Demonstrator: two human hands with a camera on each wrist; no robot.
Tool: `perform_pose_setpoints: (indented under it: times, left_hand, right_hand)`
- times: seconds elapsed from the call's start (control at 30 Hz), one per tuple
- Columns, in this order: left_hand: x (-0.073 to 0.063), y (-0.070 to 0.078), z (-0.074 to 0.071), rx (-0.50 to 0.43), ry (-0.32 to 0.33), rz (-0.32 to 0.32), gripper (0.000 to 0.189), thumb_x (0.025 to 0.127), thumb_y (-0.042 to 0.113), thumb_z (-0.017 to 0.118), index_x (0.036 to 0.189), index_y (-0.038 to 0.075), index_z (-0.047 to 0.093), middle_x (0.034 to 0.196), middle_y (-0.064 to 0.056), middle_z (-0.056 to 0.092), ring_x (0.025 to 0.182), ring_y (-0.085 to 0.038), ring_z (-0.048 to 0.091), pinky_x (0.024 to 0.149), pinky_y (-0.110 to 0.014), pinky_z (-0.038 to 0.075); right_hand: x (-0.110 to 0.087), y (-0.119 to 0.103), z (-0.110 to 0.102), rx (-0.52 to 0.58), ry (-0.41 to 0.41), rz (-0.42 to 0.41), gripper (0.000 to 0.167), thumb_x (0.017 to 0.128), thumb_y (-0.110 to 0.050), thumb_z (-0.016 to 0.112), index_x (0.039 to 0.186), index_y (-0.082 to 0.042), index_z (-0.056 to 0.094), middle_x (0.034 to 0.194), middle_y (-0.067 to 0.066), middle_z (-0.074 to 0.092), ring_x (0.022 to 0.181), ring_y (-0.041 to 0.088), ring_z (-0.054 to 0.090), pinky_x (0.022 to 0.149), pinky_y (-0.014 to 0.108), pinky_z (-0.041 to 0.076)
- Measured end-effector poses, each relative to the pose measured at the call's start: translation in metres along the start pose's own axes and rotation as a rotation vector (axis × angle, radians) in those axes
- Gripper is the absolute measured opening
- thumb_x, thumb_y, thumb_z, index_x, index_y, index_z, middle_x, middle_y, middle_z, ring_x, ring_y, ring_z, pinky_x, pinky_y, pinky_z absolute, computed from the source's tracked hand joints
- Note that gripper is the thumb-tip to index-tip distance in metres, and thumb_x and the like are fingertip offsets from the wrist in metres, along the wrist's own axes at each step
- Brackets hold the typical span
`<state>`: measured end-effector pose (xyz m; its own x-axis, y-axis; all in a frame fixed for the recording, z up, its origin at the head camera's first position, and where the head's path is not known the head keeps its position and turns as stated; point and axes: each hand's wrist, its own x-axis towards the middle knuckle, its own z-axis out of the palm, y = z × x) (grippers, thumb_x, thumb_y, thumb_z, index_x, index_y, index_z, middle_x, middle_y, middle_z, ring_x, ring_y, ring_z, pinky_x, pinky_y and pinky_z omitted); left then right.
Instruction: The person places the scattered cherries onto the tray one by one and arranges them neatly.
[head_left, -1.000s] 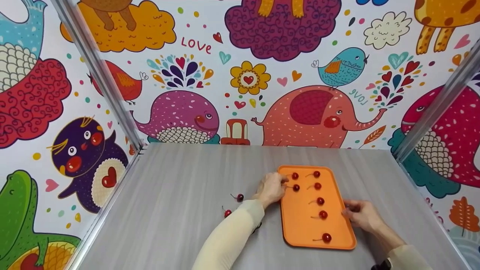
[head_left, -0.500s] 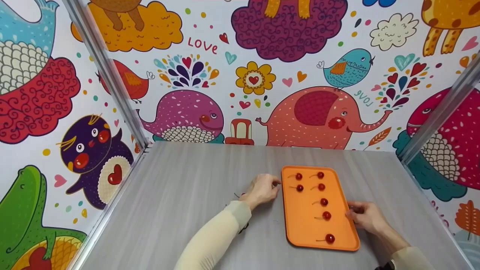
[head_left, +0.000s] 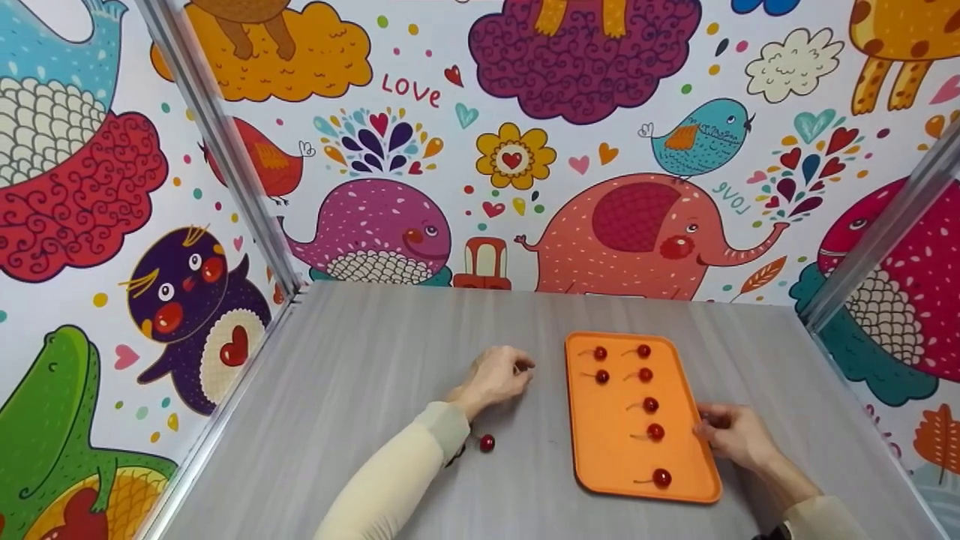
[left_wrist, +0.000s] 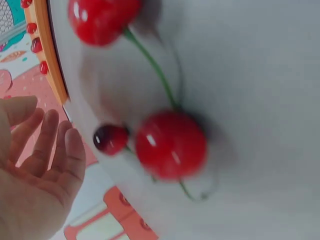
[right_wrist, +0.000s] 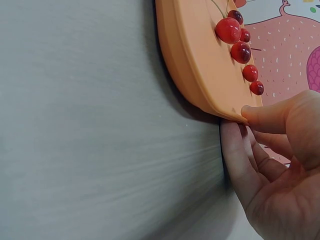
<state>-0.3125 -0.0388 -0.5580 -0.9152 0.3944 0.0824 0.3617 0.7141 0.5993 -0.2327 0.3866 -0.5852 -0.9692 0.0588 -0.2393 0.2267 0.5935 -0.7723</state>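
Note:
My left hand [head_left: 495,379] hovers over the table left of the tray, its fingers loosely bent and holding nothing. In the left wrist view, three red cherries with green stems lie on the table near that hand: a near cherry [left_wrist: 171,145], one at the top [left_wrist: 104,20] and a darker one [left_wrist: 110,139] beside the fingertips. The head view shows just one loose cherry [head_left: 487,443], by the sleeve; the arm hides the others. My right hand [head_left: 739,435] pinches the right rim of an orange tray [head_left: 607,442], thumb on top, fingers beneath [right_wrist: 231,145].
Several cherries lie on the tray in two columns, two at left, including a dark cherry [head_left: 602,376], and more along the right, down to a front cherry [head_left: 661,478]. The grey table [head_left: 360,352] meets cartoon-printed walls [head_left: 390,45] and metal posts [head_left: 225,150].
My left hand has drawn back leftward from the tray's left edge and the two cherries there. Its arm now covers other loose cherries and uncovers one. The right hand keeps its pinch.

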Motion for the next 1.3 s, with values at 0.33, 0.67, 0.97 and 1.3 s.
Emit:
perform_pose_setpoints:
  times: [0.33,0.67,0.97,1.3]
  left_hand:
    - [-0.008,-0.029,-0.033,-0.059,0.016,-0.012,0.024,0.107,0.012,0.07,0.126,0.004,0.084,0.119,-0.012,0.085,0.11,-0.028,0.079,0.102,-0.049,0.064]
    - [-0.024,-0.053,-0.041,-0.013,0.053,-0.052,0.021,0.103,0.002,0.071,0.118,0.001,0.085,0.111,-0.011,0.086,0.105,-0.026,0.079,0.096,-0.048,0.065]
    - [-0.032,-0.098,-0.029,0.016,0.086,0.008,0.012,0.098,0.009,0.078,0.104,0.007,0.088,0.101,-0.006,0.086,0.097,-0.023,0.079,0.09,-0.042,0.065]
    - [-0.043,-0.078,-0.034,0.039,0.021,-0.117,0.01,0.096,0.009,0.083,0.105,0.01,0.088,0.1,-0.005,0.085,0.094,-0.021,0.076,0.089,-0.043,0.064]
  right_hand:
    - [-0.001,0.0,-0.002,-0.001,-0.005,0.009,0.049,0.105,-0.002,0.07,0.149,0.016,0.06,0.1,0.011,0.073,0.087,0.014,0.071,0.074,0.033,0.069]
    - [-0.001,0.0,-0.002,0.029,-0.016,0.001,0.051,0.106,-0.002,0.068,0.151,0.018,0.057,0.1,0.01,0.077,0.086,0.01,0.075,0.073,0.032,0.069]
    - [-0.001,0.001,-0.002,0.003,-0.019,-0.014,0.052,0.106,-0.003,0.069,0.151,0.019,0.056,0.104,0.014,0.077,0.088,0.012,0.074,0.075,0.034,0.069]
    - [0.0,0.002,0.0,-0.008,-0.002,-0.02,0.051,0.106,-0.002,0.07,0.15,0.019,0.057,0.102,0.014,0.076,0.087,0.012,0.073,0.073,0.032,0.069]
